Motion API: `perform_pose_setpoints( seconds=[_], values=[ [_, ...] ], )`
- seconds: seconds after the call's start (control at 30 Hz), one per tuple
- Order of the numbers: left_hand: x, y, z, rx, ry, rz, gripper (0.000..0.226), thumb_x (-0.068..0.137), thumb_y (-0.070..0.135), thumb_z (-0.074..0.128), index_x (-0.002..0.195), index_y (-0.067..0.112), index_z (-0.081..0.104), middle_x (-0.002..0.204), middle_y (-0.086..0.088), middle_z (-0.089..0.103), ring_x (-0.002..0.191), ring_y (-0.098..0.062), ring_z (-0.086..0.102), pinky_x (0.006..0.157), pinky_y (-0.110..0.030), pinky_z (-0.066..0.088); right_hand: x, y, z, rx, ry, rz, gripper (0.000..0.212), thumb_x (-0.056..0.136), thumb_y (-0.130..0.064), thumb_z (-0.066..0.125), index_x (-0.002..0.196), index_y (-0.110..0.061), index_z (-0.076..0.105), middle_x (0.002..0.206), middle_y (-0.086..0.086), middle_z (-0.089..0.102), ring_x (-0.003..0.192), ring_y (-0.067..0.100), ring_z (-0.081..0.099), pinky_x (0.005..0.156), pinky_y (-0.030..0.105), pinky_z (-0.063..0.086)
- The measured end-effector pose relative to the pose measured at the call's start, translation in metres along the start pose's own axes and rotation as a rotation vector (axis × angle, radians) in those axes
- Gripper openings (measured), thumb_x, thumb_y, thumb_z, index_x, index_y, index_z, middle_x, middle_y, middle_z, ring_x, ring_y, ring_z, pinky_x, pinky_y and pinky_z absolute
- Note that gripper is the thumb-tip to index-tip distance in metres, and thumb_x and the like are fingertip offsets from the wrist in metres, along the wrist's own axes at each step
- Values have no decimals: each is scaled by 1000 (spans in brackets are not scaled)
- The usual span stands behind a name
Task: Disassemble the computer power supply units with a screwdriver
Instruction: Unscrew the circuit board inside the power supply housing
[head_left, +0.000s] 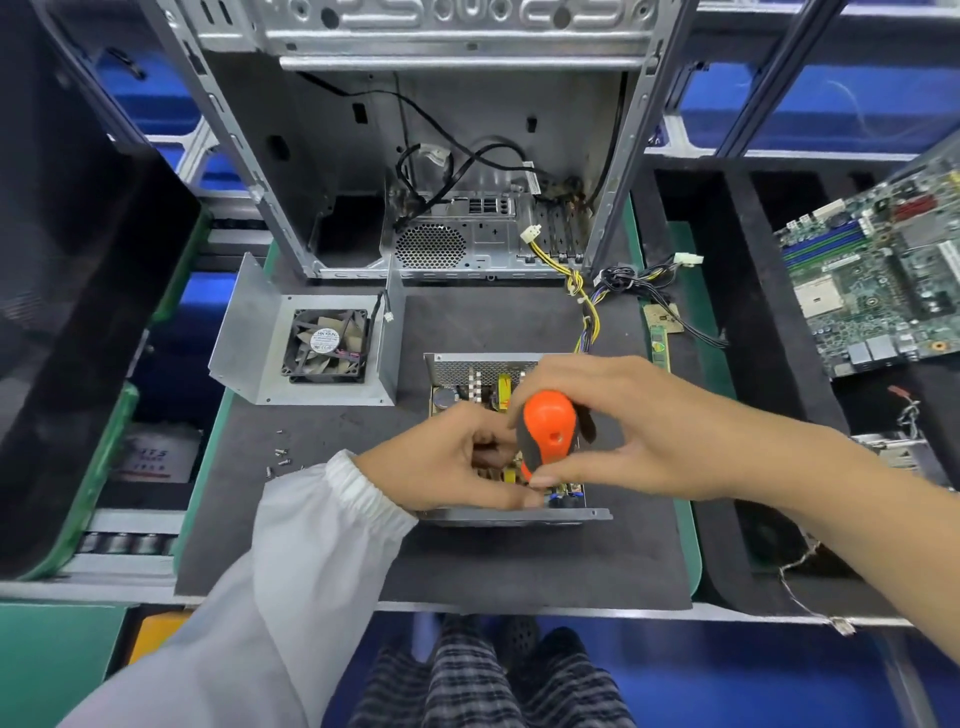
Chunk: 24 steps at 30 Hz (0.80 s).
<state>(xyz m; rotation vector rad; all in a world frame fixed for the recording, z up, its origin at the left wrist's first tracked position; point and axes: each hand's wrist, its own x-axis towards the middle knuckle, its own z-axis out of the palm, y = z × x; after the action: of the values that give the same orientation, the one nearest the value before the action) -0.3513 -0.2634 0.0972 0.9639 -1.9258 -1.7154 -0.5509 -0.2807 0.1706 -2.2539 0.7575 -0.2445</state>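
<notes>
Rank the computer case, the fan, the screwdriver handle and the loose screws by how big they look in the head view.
1. Case
2. Fan
3. Screwdriver handle, though it sits nearer the camera, so its place against the fan is unsure
4. Screws

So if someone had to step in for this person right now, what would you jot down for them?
Right hand: grips the orange screwdriver, held upright over the open power supply.
Left hand: fingers curled at the shaft down in the unit; what they pinch is hidden.
Done: the cover with its fan is off, lying left of the unit; loose screws lie nearby on the mat.
Left: the circuit board is not yet out of its housing. The cable bundle trails toward the empty case.
</notes>
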Motion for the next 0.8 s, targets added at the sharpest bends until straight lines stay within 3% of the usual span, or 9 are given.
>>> perform_pose_setpoints(
  seconds=[0.07, 0.17, 0.27, 0.33, 0.4, 0.5, 0.57, 0.63, 0.8],
  values=[
    [-1, 2, -3, -27, -32, -33, 22, 79, 7, 77, 77, -7, 61, 64, -17, 36, 64, -26, 32, 67, -34, 27, -1, -5, -6, 8, -72, -10, 33, 82, -29, 73, 108, -11, 63, 98, -1, 60, 89, 16, 55, 81, 30, 44],
    [-1, 3, -3, -63, 9, -20, 29, 79, 2, 76, 71, -18, 56, 55, -23, 31, 60, -19, 25, 61, -35, 21, -1, -12, -15, 15, -163, 42, 27, 84, -27, 73, 107, -17, 63, 98, -5, 60, 91, 14, 55, 81, 33, 44],
    [2, 8, -1, -60, 67, 3, 17, 77, -1, 77, 71, -10, 63, 57, -25, 33, 60, -20, 23, 57, -38, 21, -5, -20, -22, -140, -180, 41, 26, 86, -44, 66, 99, -23, 59, 91, -9, 56, 85, 9, 52, 77, 32, 45],
    [4, 7, 0, -15, 103, 36, 13, 77, 2, 79, 71, 1, 67, 61, -25, 36, 62, -23, 26, 58, -35, 23, -5, -28, -24, -338, -124, 113, 40, 81, -70, 48, 87, -31, 51, 74, -10, 53, 69, 8, 51, 63, 31, 46],
    [8, 6, 2, -34, 120, 34, 12, 73, 9, 83, 75, 8, 72, 68, -32, 47, 65, -28, 34, 61, -39, 30, -2, -36, -23, -533, -110, 201, 57, 74, -82, 27, 86, -29, 47, 58, -7, 44, 51, 9, 42, 49, 26, 34],
    [11, 2, 6, -64, 134, 34, 34, 65, 24, 88, 83, 3, 70, 66, -19, 48, 72, -22, 34, 68, -37, 31, 3, -42, -20, -580, -186, 211, 47, 77, -72, 25, 90, -29, 39, 59, -10, 37, 50, 8, 36, 49, 27, 28],
    [10, 3, 4, -78, 71, 66, 20, 69, 26, 86, 81, 21, 71, 65, -2, 39, 69, -16, 33, 65, -31, 29, 2, -44, -23, -511, -253, 196, 30, 83, -65, 32, 90, -35, 31, 66, -10, 42, 57, 10, 42, 56, 30, 39],
    [10, 2, -5, -15, 6, 107, 38, 78, 12, 79, 74, 48, 68, 61, 10, 24, 59, -6, 22, 56, -24, 20, 1, -46, -28, -459, -325, 212, 24, 89, -60, 40, 89, -38, 29, 74, -8, 51, 66, 14, 49, 65, 36, 47],
    [14, 8, -17, -16, -128, 73, 46, 85, 4, 72, 73, 48, 69, 58, 3, 16, 55, -12, 17, 54, -26, 16, 11, -45, -40, -395, -462, 224, 14, 93, -39, 55, 105, -35, 49, 91, -6, 61, 87, 13, 54, 80, 39, 48]
  ],
)
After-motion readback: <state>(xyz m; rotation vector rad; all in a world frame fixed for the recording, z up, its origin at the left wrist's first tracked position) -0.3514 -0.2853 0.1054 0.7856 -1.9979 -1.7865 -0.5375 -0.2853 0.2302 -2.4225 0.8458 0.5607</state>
